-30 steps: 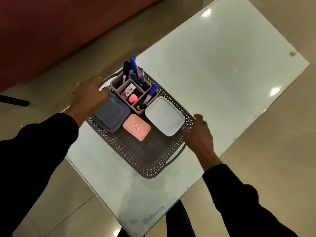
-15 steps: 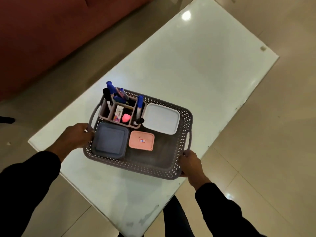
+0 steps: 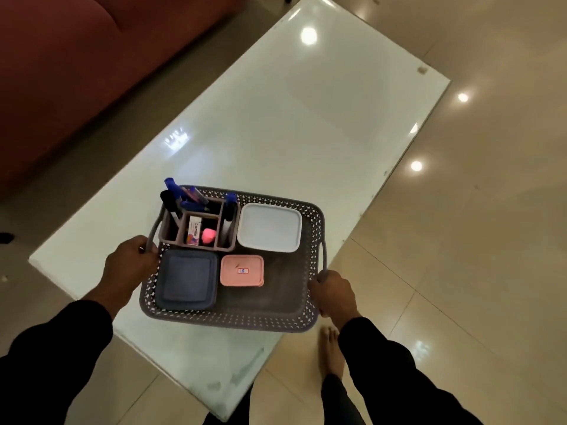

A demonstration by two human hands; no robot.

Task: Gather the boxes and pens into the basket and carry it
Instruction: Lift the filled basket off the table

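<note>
With both hands curled on loop handles, left grip (image 3: 130,265), right grip (image 3: 333,294) hold perforated grey plastic basket (image 3: 313,222) over glossy tabletop (image 3: 306,118).

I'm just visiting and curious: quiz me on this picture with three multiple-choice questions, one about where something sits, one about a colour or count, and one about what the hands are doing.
1. Where in the basket is the pen holder?
A. Far left corner
B. Near right corner
C. Outside it, on the table

2. How many lidded boxes lie flat in the basket?
A. One
B. Three
C. Five

3. What are the two hands doing?
A. Both hang free
B. Only one touches the basket
C. Each holds a side handle

Answers:
1. A: it stands beside the white box and behind the dark blue box.
2. B: white, dark blue and pink box.
3. C: the left hand has its grip on the left handle and the right hand on the right handle.
</note>
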